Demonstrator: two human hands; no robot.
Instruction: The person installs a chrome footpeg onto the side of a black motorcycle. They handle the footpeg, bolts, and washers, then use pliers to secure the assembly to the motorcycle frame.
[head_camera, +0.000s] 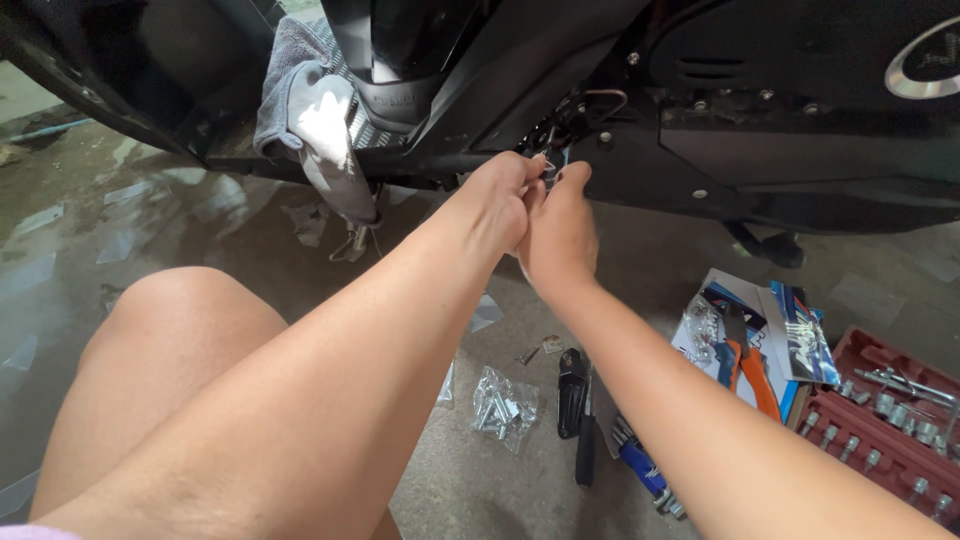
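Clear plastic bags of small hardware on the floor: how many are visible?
2. One bag of screws lies near the knee; another hardware bag rests on the packaging beside the red socket case. More may be hidden behind the arms.

Both arms are seen bare to the edge of view, without sleeves, gloves, rings or watch. A strip of lilac cloth is worn at the thigh.

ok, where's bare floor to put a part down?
Free: concrete between the clear bag of bolts and the scooter underside; also left of the knee. Crowded: right side, around the screwdriver, pliers, and red socket case.
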